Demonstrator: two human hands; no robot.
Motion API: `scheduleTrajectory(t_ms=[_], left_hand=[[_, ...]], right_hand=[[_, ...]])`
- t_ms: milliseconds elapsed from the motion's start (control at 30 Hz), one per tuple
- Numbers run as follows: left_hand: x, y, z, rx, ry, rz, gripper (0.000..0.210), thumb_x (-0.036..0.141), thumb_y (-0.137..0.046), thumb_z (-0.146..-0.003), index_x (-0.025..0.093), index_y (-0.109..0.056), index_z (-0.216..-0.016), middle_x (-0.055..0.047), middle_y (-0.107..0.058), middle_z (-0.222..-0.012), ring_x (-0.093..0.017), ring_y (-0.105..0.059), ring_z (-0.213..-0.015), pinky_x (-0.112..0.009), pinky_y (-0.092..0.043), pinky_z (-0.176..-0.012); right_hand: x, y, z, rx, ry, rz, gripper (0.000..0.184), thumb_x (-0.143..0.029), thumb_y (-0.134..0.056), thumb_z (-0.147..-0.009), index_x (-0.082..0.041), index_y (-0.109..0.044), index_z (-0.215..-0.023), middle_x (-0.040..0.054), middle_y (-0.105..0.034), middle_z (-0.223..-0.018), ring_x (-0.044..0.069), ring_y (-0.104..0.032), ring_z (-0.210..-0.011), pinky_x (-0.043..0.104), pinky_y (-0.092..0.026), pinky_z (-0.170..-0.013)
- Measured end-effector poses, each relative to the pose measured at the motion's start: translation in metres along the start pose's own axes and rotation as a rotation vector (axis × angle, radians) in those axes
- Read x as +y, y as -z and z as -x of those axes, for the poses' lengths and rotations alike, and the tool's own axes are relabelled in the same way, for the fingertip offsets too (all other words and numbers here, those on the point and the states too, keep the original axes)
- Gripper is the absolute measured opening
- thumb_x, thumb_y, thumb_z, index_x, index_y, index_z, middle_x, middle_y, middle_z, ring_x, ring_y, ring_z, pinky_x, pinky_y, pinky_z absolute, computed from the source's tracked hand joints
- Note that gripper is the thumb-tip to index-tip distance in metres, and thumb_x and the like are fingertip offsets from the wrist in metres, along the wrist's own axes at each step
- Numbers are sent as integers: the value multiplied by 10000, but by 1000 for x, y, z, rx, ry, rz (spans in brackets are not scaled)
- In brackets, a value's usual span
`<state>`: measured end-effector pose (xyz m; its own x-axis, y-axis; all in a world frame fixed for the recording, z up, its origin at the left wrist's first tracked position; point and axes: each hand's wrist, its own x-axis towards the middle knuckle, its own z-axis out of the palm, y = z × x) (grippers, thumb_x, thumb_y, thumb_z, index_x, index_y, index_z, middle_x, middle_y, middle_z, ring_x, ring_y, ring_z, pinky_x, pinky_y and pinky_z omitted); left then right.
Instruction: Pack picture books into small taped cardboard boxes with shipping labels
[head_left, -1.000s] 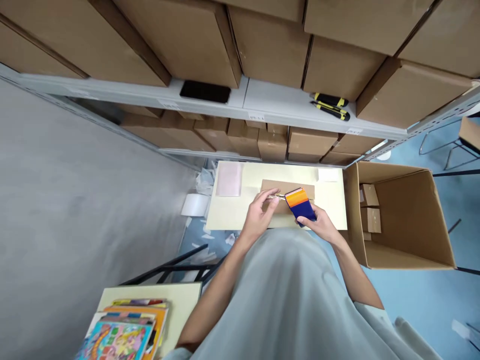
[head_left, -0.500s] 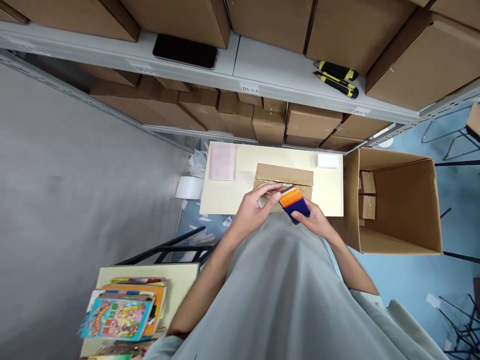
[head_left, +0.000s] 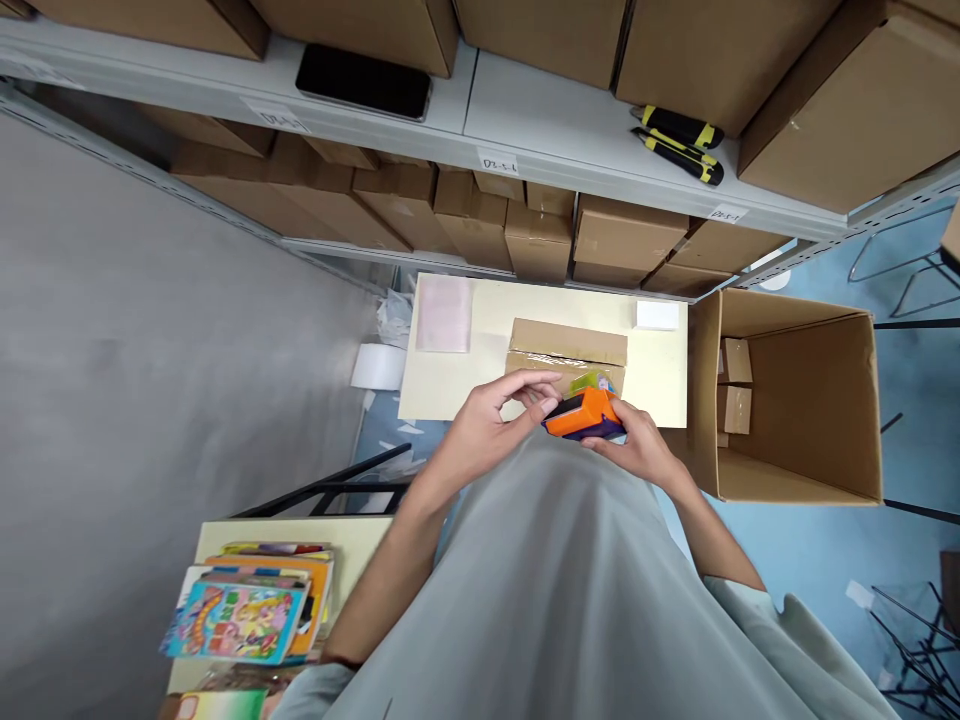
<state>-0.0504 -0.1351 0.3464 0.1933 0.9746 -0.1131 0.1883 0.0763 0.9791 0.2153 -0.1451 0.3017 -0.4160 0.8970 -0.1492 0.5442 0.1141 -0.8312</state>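
Note:
My right hand point(head_left: 637, 442) is closed around the right part of a small orange and dark blue box point(head_left: 589, 412), thumb below and fingers behind. The box lies tilted in front of my shirt, its orange side up and a dark face toward the left. My left hand point(head_left: 510, 410) has its thumb and curled fingertips together at the box's left end, the index finger stretched out above. Just behind the box, a yellow-green packet point(head_left: 592, 381) shows in part, over a taped cardboard box point(head_left: 570, 345) on the pale table point(head_left: 652, 385).
On the table are a pinkish sheet point(head_left: 444, 315) and a white box point(head_left: 656, 315). A large open carton point(head_left: 814, 400) with small boxes stands right. The shelf point(head_left: 540, 95) holds cartons, a black phone point(head_left: 364, 82) and cutters point(head_left: 679, 145). Books point(head_left: 236, 620) lie lower left.
The orange and dark blue box has turned in my hands from slanted upright to nearly level. The yellow-green packet has come into sight behind it. My left hand has shifted slightly left.

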Motion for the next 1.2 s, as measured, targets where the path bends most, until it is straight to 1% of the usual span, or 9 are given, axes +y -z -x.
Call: scheduleTrajectory(t_ms=[133,200,300,367,500,567,800,967,1200], left_hand=[[10,3,9,-26,-38,2,355,447,-725,-1023,226,-780,-1296,-69,-808,-1031,-190,-754,-931,-324,-641,-888],[15,4,13,-30,-75,-5,339,425,-722,-1030,237,-778,-1307,-75,-806,-1072,-193,-753,-956,-327,-638,-903],[21,5,16,-26,-145,-54,320,412,-723,-1033,252,-781,-1304,-94,-797,-1209,-218,-745,-1083,-362,-620,-995],[24,6,17,-57,-179,-98,310,401,-714,-1040,262,-781,-1308,-94,-796,-1253,-234,-731,-1161,-389,-600,-1054],[26,6,20,-132,-228,-151,300,364,-681,-1062,281,-773,-1335,-84,-812,-1234,-243,-721,-1189,-410,-602,-1049],[27,6,21,-139,-251,-161,299,355,-682,-1062,285,-772,-1338,-85,-815,-1229,-242,-725,-1175,-410,-609,-1030],[33,2,21,-112,-333,-146,272,293,-707,-1048,272,-778,-1309,-77,-835,-1133,-226,-750,-1099,-398,-622,-983],[37,1,21,-104,-351,-159,266,276,-718,-1039,274,-781,-1298,-74,-843,-1111,-225,-757,-1091,-405,-624,-986],[40,-3,20,-107,-392,-176,268,248,-716,-1040,273,-780,-1300,-72,-842,-1080,-214,-755,-1037,-376,-623,-929]], right_hand=[[-1,3,5,36,113,80,418,-631,-765,-966,-244,-611,-927,42,-698,-861,231,-651,-805,347,-550,-721],[0,4,7,59,180,113,402,-610,-759,-982,-246,-600,-926,51,-704,-877,238,-665,-832,354,-566,-739],[1,6,9,88,280,155,352,-556,-767,-991,-249,-602,-950,69,-717,-929,250,-679,-871,372,-583,-756],[2,7,10,108,346,185,296,-497,-772,-993,-254,-606,-970,71,-719,-929,267,-688,-893,400,-594,-776],[5,11,12,148,471,249,177,-362,-751,-987,-256,-626,-1054,65,-730,-923,281,-692,-855,489,-597,-892],[7,13,12,168,512,288,151,-335,-727,-989,-257,-627,-1072,64,-732,-928,274,-682,-816,499,-590,-898],[3,19,12,244,590,415,67,-286,-639,-1046,-266,-579,-1025,37,-659,-835,242,-610,-739,437,-561,-798],[-4,25,13,271,633,411,132,-241,-639,-1048,-274,-537,-971,22,-622,-798,226,-562,-707,415,-536,-764],[0,27,17,291,596,431,184,-292,-624,-1073,-281,-547,-906,16,-588,-766,224,-533,-697,421,-524,-772]])
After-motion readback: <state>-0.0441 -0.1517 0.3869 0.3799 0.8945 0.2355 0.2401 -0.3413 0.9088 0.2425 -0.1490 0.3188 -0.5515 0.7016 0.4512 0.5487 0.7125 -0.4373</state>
